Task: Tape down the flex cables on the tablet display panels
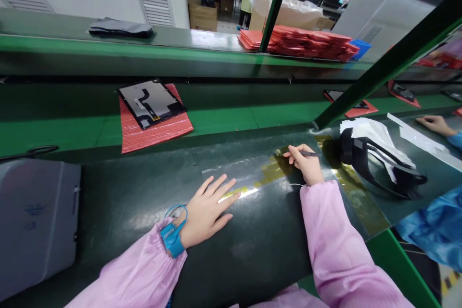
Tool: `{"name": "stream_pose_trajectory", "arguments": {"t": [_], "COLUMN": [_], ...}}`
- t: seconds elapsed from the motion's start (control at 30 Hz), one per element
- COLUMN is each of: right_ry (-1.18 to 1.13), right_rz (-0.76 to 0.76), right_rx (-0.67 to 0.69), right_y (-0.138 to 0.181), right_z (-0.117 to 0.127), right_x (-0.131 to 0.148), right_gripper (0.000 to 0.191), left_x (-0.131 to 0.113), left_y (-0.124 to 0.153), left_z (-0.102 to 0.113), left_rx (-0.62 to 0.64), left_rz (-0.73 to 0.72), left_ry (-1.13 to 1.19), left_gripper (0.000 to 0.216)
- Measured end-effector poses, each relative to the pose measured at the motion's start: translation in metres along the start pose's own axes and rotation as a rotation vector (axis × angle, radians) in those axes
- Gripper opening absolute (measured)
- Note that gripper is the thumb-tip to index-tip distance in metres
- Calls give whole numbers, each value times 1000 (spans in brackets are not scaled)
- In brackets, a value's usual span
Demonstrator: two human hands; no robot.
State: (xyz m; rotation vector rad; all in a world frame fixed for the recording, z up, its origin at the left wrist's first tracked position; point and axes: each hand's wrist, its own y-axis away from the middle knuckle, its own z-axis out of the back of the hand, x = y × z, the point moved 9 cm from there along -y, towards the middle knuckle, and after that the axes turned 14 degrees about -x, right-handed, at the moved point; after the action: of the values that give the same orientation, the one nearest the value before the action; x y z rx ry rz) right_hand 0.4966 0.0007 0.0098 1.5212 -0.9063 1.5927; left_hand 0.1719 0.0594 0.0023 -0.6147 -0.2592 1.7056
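My left hand (209, 207) lies flat on the dark green work surface (144, 202), fingers spread, with a blue wrist strap (173, 238) on the wrist. Its fingertips rest beside several small yellow tape pieces (269, 173) stuck in a row on the surface. My right hand (306, 163) is closed round thin dark tweezers (310, 154), tips held just above the yellow tape. Both sleeves are pink.
A dark tablet panel (150, 102) lies on a red bubble sheet (155, 130) on the green conveyor. A black tray with white paper strips (375, 154) sits at the right. A co-worker's hand (435, 124) and blue sleeve are at far right. A grey case (36, 216) stands left; red sheets (306, 41) are stacked behind.
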Motion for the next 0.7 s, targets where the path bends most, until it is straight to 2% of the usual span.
{"name": "stream_pose_trajectory", "arguments": {"t": [0.13,0.2,0.33,0.47,0.57,0.7], "right_ry": [-194,-273,-350,-362,-398,-478], "right_rz": [-55,-101,-226,-330,-353,-318], "right_rx": [134,211,391,544,548,420], "right_y": [29,51,107,153,157,129], "right_z": [-26,-45,-95,-133,-137,-121], "right_x": [9,10,-2,-15,-17,-10], "right_gripper": [61,63,63,59,56,55], "left_x": [0,1,31,82,111,114], "left_y": [-3,-6,-2,25,51,73], "left_z": [-1,3,24,42,52,59], "left_rx": [36,10,-300,-558,-644,-577], "left_rz": [70,172,512,743,881,980], "left_ry": [112,282,722,786,846,929], "left_gripper": [55,56,38,38,35,35]}}
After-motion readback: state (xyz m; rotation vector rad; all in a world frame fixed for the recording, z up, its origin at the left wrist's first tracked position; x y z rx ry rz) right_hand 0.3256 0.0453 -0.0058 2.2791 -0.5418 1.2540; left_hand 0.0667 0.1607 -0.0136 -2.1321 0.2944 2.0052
